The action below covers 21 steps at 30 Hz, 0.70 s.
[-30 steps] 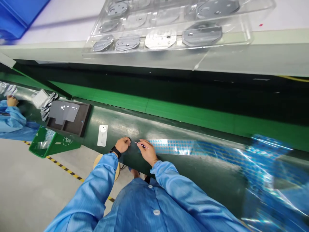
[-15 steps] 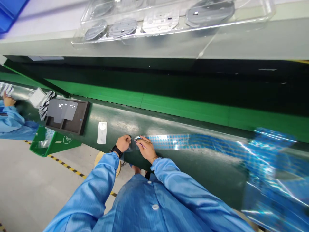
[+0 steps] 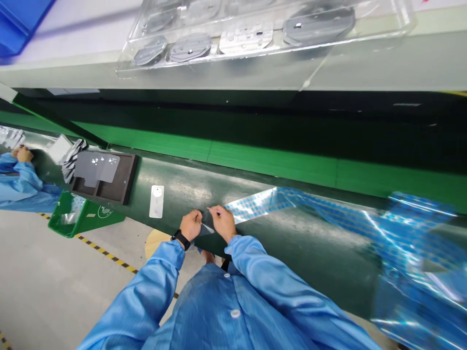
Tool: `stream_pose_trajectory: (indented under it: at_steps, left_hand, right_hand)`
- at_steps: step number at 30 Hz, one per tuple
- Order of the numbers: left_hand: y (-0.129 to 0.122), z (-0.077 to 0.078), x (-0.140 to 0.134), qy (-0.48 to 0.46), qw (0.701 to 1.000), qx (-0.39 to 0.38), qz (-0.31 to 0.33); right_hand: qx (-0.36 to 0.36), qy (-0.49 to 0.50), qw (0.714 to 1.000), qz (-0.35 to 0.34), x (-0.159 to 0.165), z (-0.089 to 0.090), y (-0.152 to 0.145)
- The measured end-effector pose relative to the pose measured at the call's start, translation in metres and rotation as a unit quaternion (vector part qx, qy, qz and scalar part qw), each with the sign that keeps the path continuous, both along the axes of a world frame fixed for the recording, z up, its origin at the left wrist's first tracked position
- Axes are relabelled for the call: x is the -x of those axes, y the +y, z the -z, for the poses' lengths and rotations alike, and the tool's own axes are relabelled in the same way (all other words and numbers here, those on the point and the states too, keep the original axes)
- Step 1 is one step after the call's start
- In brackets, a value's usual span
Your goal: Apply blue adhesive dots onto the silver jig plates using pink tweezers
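My left hand [image 3: 191, 224] is closed in a pinch at the front of the green bench, a dark watch on its wrist. A small piece of clear film [image 3: 207, 230] sticks out beside its fingers and seems held by them. Close on the right, my right hand [image 3: 224, 224] is closed round a thin pink stick-like tool [image 3: 214, 210], whose exact kind I cannot make out. Beyond that hand runs a long clear strip with blue dots [image 3: 251, 206], its near end at the fingers; whether they grip it is hidden. A white phone-shaped plate [image 3: 156, 201] lies to the left.
A dark tray [image 3: 128, 181] with grey phone-shaped plates [image 3: 87, 167] stands left, above a green bin [image 3: 82, 216]. Farther left are a co-worker's hands [image 3: 22, 153]. Bunched blue-dotted film [image 3: 408, 253] covers the right end. A clear plastic tray [image 3: 262, 46] rests on the shelf overhead.
The hands have moved slightly apart. The dotted strip, flat and straight before, now slants upward away from my right hand and bends. A small film piece now shows apart at my left hand.
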<state>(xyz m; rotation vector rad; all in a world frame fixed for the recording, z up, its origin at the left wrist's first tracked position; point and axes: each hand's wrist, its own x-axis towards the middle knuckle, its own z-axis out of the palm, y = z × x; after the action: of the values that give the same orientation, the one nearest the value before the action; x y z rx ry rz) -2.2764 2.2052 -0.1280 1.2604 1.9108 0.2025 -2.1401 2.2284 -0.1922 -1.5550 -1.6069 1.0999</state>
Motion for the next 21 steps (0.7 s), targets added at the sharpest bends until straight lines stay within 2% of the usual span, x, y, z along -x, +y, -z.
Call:
stream_pose_trajectory:
  at_steps: [5, 10, 13, 17, 21]
  left_hand:
    - [-0.012, 0.003, 0.005, 0.012, 1.000, -0.006, -0.015]
    - [-0.012, 0.011, 0.007, 0.022, 0.999, -0.006, -0.026]
    - [-0.012, 0.014, 0.004, 0.023, 0.999, -0.006, -0.026]
    - [-0.014, 0.018, 0.001, 0.024, 0.999, -0.006, -0.020]
    - [-0.020, 0.019, -0.001, 0.026, 1.000, -0.006, -0.015]
  right_hand:
    - [0.032, -0.006, 0.999, 0.032, -0.008, 0.001, 0.012]
    - [0.021, 0.016, 1.000, 0.009, -0.009, -0.006, -0.001]
    - [-0.020, 0.027, 0.999, -0.041, -0.007, -0.005, -0.005]
    - [-0.119, -0.027, 0.984, -0.133, -0.009, 0.007, -0.001]
    - [-0.159, -0.081, 0.970, -0.166, -0.011, 0.015, 0.002]
